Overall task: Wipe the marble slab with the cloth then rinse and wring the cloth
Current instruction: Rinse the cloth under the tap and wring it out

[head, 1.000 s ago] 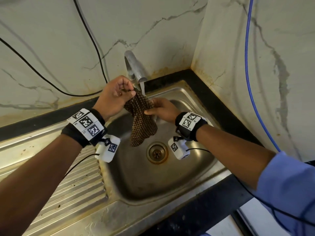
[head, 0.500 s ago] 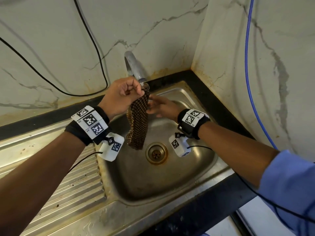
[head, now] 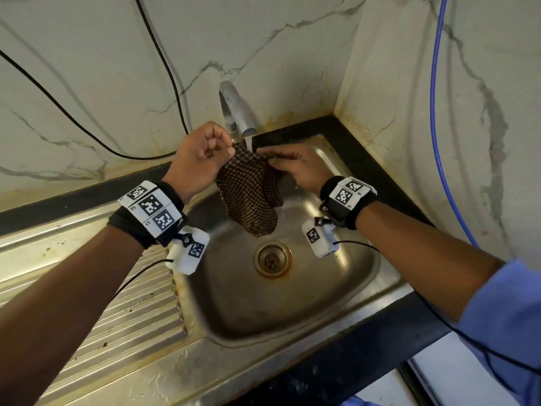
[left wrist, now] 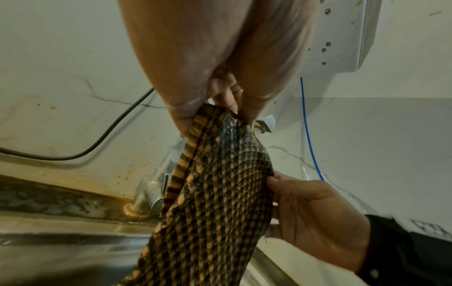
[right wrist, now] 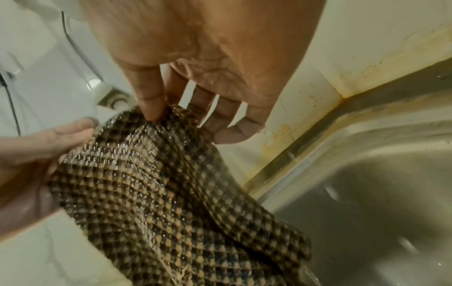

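A wet brown checked cloth hangs over the steel sink under the running tap. My left hand pinches its top left corner, seen close in the left wrist view, where the cloth hangs from my left hand. My right hand pinches the top right edge between thumb and fingers. The right wrist view shows my right hand gripping the glistening cloth. Water from the spout lands on the stretched top edge.
The drain lies below the cloth. A ribbed draining board spreads to the left. Marble walls meet in a corner behind the sink. A black cable and a blue cable hang along them.
My right hand, which had let go half a second ago, now pinches the cloth's right edge again. The cloth has been spread wider under the water stream.
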{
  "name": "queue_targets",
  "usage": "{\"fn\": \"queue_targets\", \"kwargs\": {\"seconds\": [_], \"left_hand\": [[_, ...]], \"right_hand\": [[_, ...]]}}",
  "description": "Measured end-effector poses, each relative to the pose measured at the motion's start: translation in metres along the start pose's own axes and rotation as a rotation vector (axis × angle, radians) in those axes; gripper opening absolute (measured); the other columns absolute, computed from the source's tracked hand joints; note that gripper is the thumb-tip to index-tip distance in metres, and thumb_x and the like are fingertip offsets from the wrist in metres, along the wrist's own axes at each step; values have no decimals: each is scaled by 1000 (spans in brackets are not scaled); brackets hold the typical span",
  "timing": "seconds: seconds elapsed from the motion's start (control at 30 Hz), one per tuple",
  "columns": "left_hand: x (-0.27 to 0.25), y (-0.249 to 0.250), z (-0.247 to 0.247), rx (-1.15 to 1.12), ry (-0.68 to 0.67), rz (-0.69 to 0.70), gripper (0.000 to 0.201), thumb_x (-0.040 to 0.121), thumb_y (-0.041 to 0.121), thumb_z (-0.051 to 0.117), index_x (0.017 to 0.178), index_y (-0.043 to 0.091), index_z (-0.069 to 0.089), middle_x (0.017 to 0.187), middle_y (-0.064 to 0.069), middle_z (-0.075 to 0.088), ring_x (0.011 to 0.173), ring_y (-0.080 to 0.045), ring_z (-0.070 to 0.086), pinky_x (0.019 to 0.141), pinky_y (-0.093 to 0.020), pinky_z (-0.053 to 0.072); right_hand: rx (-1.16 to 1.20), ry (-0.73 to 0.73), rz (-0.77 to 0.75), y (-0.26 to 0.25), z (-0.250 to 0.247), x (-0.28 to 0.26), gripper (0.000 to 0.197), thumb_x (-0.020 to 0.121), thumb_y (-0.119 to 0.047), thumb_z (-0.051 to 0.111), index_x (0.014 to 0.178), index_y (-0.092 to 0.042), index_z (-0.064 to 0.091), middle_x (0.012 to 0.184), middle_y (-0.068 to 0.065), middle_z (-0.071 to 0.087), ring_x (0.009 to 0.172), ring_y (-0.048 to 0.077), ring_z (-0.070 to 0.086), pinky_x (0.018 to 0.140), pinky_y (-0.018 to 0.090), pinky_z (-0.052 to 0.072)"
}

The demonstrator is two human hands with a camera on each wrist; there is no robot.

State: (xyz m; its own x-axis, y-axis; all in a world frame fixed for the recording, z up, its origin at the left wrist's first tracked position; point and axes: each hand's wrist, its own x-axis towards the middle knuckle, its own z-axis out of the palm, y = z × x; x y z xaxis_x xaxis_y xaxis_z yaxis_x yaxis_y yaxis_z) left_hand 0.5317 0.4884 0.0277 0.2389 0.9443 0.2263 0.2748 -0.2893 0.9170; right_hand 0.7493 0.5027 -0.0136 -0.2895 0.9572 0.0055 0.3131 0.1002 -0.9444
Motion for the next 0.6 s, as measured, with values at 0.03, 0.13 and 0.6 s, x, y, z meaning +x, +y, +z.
{"fn": "queue_targets", "kwargs": {"seconds": [0.03,0.13,0.6], "left_hand": [[-1,-1,2,10,0,-13,15,90,-6,56,89,10,53,74,-3,56,66,-3,56,61,-13,46],[-2,0,8,25,-24,-29,8,90,-3,56,96,3,54,76,-4,57,71,-13,56,63,-17,46],[-8,6,21,11,-78,-12,18,86,-3,62,102,0,53,83,-4,66,77,-13,64,71,-21,51]], "right_hand": [[-13,3,-8,-1,-3,-1,29,97,-11,54,123,-16,65,118,-7,67,109,4,60,99,24,45],[-235,20,-101,-7,-10,-5,25,95,-13,57,117,-19,69,113,-11,68,101,-3,61,88,9,45],[-35,-86,-121,-17,9,3,24,83,-13,73,101,0,65,92,12,65,88,20,61,88,44,49]]}}
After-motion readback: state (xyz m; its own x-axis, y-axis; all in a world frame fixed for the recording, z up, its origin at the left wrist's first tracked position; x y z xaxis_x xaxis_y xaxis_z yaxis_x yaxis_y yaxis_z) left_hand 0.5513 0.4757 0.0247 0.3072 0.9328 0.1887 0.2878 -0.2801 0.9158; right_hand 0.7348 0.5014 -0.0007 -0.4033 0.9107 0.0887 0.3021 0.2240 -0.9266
